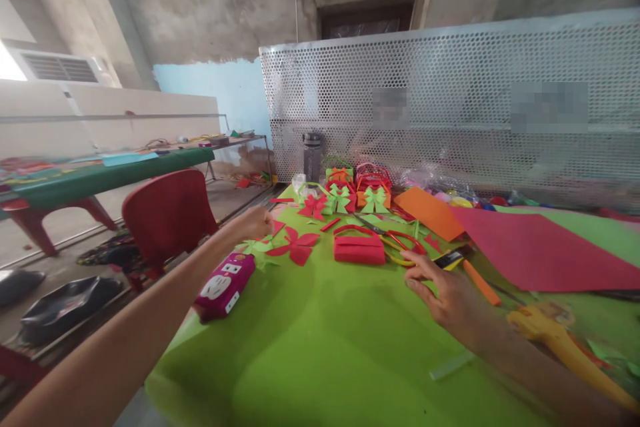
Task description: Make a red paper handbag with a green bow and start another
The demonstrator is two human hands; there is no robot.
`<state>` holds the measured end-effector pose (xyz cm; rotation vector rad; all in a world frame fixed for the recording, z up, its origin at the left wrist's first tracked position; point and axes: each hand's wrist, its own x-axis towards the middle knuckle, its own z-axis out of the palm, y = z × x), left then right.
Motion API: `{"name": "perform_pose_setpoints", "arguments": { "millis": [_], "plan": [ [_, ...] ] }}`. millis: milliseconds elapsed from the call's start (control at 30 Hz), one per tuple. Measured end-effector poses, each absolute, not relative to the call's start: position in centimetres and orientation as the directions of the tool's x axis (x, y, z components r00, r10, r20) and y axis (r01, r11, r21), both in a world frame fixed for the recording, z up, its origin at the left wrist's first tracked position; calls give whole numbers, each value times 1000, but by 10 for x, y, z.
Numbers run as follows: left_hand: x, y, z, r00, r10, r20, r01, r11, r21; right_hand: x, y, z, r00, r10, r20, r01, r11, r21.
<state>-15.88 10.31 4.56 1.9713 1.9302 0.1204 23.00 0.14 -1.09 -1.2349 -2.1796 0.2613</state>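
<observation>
Left hand (256, 221): fingers curled; fingertips blurred; whether anything is pinched cannot be told
Right hand (440, 290): fingers loosely spread; blurred scissors (379, 231) seen beyond the fingertips
Red bag (359, 250): set between the hands; boxy, flapped, thin-handled
Red petal cutout (295, 245): laid just beside the left hand; flat, pointed lobes

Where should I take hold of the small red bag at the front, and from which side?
Probably grip the left end of the low, boxy small red bag, coming from the near left. Bare green tabletop shows there, while the scissors' handles crowd its right end. Its strap is thin, so likely a weaker hold.
</observation>
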Motion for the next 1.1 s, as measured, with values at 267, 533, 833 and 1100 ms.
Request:
{"name": "perform_pose_setpoints", "arguments": {
  "millis": [267, 533, 833, 1100],
  "plan": [
    [-131, 102, 61, 123, 987, -104, 875, -58, 481, 228, -2, -5, -374, 852, 367, 719, 516, -466],
    [-113, 104, 56, 133, 988, -83, 926, -93, 367, 225, -5, -2, -392, 819, 418, 703, 560, -438],
    [-147, 100, 41, 224, 938, -265, 975, -217, 58, 226, -2, -13, -397, 810, 431, 681, 575, -454],
    [-157, 94, 25, 279, 927, -251, 959, -252, 132, 223, 0, -13, -409, 823, 395, 702, 560, -440]
  ]
}}
